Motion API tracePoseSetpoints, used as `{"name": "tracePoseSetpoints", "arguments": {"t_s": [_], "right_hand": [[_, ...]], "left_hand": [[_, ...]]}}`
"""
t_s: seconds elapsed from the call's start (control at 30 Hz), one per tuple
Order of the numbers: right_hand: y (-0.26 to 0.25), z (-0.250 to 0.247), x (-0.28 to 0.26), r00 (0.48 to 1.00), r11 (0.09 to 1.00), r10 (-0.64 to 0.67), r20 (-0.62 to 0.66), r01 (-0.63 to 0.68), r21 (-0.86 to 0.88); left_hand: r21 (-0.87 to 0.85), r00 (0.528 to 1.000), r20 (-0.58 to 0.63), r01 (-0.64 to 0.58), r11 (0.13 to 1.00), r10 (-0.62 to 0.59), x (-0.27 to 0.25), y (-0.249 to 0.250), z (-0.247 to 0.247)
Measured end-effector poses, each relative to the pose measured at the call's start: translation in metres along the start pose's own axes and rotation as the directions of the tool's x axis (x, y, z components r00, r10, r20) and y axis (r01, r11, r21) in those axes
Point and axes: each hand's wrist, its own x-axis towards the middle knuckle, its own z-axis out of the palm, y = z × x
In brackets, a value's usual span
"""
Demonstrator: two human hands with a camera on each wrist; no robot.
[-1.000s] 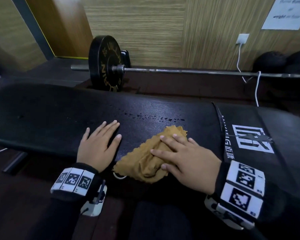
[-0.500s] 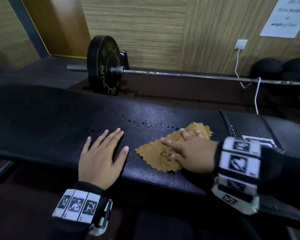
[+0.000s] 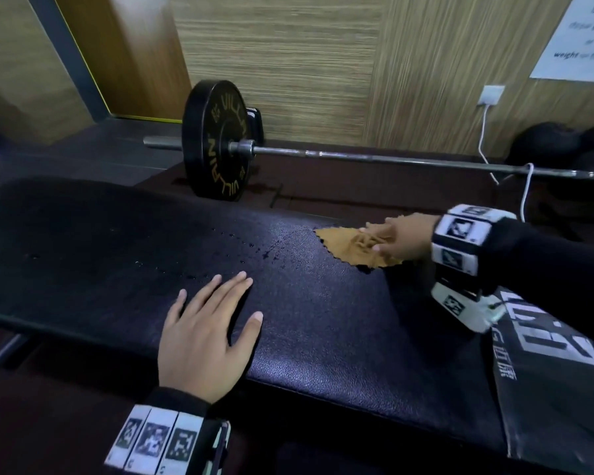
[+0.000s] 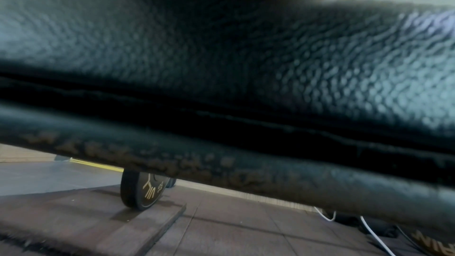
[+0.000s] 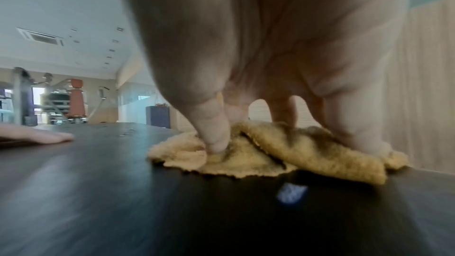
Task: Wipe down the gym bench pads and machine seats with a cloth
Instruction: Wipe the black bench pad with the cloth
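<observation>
A long black bench pad [image 3: 117,252] runs across the head view, with small water droplets [image 3: 237,248] on its middle. My left hand [image 3: 203,341] lies flat on the pad's near edge, fingers straight and spread, holding nothing. My right hand [image 3: 398,238] presses a tan cloth [image 3: 347,246] onto the pad near its far edge. In the right wrist view the thumb [image 5: 214,139] and fingertips push down into the bunched cloth [image 5: 307,155]. The left wrist view shows only the pad's side [image 4: 221,46] from close up.
Behind the bench a barbell [image 3: 391,159] with a black plate [image 3: 216,138] lies on the floor along the wooden wall. A white cable [image 3: 525,186] hangs from a wall socket [image 3: 491,94]. A pad section with white print [image 3: 546,337] adjoins at the right. Gym machines [image 5: 76,100] stand far off.
My right hand has slid the cloth from the pad's near edge away to its far edge and to the right. The left hand has stayed flat in place.
</observation>
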Motion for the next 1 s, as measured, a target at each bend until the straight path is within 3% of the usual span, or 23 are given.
{"name": "tracePoseSetpoints", "arguments": {"t_s": [0.1,0.23,0.43,0.57,0.73,1.0], "right_hand": [[-0.01,0.005,-0.041,0.999,0.99,-0.045,0.029,0.049,-0.13],[-0.059,0.011,-0.064,0.983,0.987,-0.123,0.136,0.136,-0.089],[-0.091,-0.005,-0.002,0.951,0.953,-0.301,-0.068,0.302,0.007],[-0.055,-0.023,0.024,0.977,0.968,-0.172,-0.127,0.192,0.16],[-0.016,-0.015,0.008,0.998,1.0,-0.017,-0.066,0.015,-0.019],[-0.07,-0.003,-0.024,0.981,0.981,-0.188,-0.042,0.186,-0.045]], "left_hand": [[0.0,1.0,-0.009,0.007,1.0,-0.007,0.001,0.001,0.001],[0.002,1.0,-0.004,0.015,1.0,-0.015,0.001,0.002,0.001],[0.006,1.0,0.018,0.021,1.0,-0.021,0.001,0.002,-0.001],[0.002,1.0,0.017,0.017,1.0,-0.017,0.0,0.003,-0.002],[0.0,1.0,0.012,0.027,1.0,-0.027,0.001,0.003,-0.002],[0.006,0.997,0.074,0.028,1.0,-0.028,0.004,-0.001,-0.004]]}}
